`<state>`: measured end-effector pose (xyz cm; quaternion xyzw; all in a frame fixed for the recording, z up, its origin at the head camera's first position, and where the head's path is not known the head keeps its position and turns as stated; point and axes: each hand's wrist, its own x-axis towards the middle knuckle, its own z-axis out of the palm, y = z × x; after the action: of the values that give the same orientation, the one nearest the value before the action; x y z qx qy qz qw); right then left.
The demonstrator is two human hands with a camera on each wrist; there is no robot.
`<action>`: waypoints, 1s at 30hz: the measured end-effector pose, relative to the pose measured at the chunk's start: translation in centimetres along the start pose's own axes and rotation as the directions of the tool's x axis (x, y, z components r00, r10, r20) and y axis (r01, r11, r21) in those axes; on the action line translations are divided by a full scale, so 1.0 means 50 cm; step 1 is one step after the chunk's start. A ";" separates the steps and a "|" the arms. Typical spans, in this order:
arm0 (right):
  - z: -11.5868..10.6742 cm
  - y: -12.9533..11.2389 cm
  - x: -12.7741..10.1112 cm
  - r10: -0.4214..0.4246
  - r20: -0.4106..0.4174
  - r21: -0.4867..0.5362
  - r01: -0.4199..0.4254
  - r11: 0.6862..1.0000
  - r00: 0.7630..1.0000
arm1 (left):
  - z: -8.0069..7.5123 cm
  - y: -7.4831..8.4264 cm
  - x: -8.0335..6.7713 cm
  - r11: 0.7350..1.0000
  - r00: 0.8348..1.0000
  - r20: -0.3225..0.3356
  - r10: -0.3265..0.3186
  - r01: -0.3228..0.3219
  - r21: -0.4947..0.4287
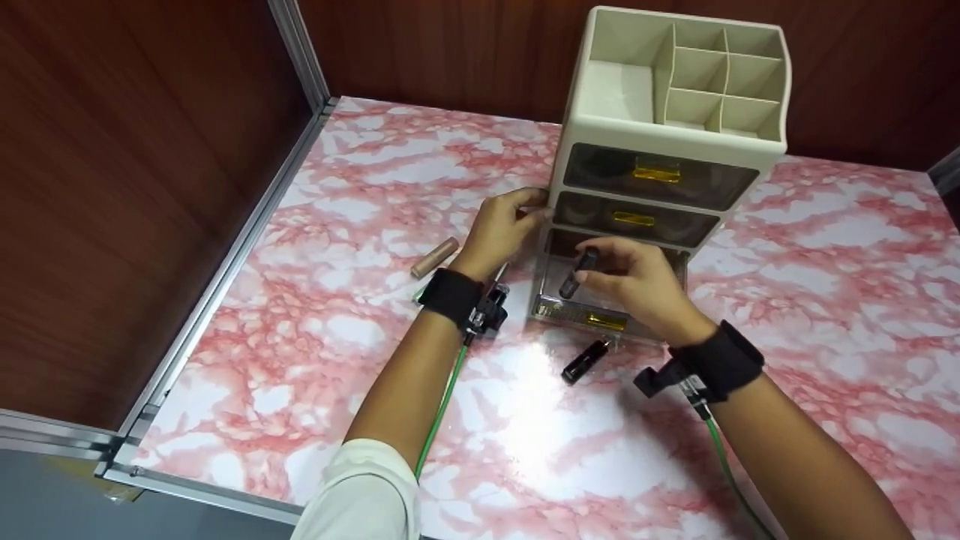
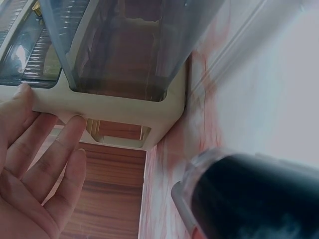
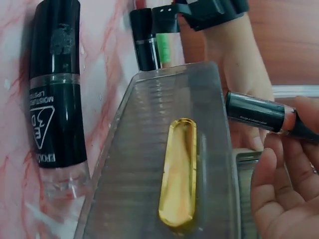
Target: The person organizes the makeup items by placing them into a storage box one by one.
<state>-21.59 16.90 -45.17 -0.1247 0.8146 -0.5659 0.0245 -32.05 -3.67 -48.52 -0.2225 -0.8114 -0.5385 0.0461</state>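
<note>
My right hand [image 1: 637, 289] pinches a slim black cosmetic tube [image 1: 579, 274] between thumb and fingertips, above a pulled-out clear drawer [image 1: 559, 309] with a gold handle. White print and a narrow coppery band show on that tube [image 3: 256, 110] in the right wrist view. My left hand [image 1: 499, 229] touches the left side of the cream drawer organizer [image 1: 675, 136], its fingertips [image 2: 77, 122] laid against the frame, fingers mostly straight. Just in front of the drawer lies a black lipstick [image 1: 585, 362] with a clear end. Whether anything lies inside the drawer I cannot tell.
A beige cosmetic tube [image 1: 434, 258] lies left of my left wrist, and other tubes lie there partly hidden by the wrist. Two dark upper drawers [image 1: 660, 176] are closed. Brown panels [image 1: 442, 52] stand behind and left of the marbled tabletop [image 1: 300, 330].
</note>
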 end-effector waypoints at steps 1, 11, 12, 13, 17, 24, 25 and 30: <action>0.001 0.003 0.004 0.007 0.008 0.005 -0.007 1.000 1.000 | 0.000 0.000 0.000 1.000 1.000 0.001 0.001 -0.001 0.002; 0.008 0.033 0.047 0.179 0.085 -0.056 -0.174 0.983 0.980 | -0.001 -0.002 0.000 1.000 1.000 -0.008 0.006 -0.006 -0.007; 0.009 0.036 0.050 0.198 0.094 -0.053 -0.194 0.980 0.976 | -0.001 -0.002 0.001 1.000 1.000 -0.007 0.004 -0.004 -0.005; 0.011 0.039 0.051 0.212 0.100 -0.056 -0.207 0.977 0.972 | -0.001 -0.002 0.001 1.000 1.000 -0.004 -0.002 0.002 -0.006; 0.017 0.045 0.057 0.209 0.116 -0.133 -0.193 0.972 0.971 | 0.001 -0.003 0.002 1.000 1.000 0.000 -0.003 0.003 -0.005; 0.033 0.047 0.071 0.184 0.138 -0.318 -0.133 0.939 0.973 | 0.000 -0.004 0.001 1.000 1.000 -0.007 0.012 -0.012 0.002; 0.035 0.047 0.073 0.182 0.141 -0.344 -0.124 0.931 0.973 | 0.000 -0.004 0.001 1.000 1.000 -0.008 0.014 -0.014 0.004; 0.042 0.048 0.081 0.139 0.166 -0.459 -0.049 0.887 0.976 | -0.002 -0.003 0.000 1.000 1.000 -0.002 0.003 -0.003 0.005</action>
<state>-25.55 14.83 -47.73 -0.1418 0.9225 -0.3443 0.1017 -32.14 -3.79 -48.63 -0.2232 -0.8124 -0.5366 0.0482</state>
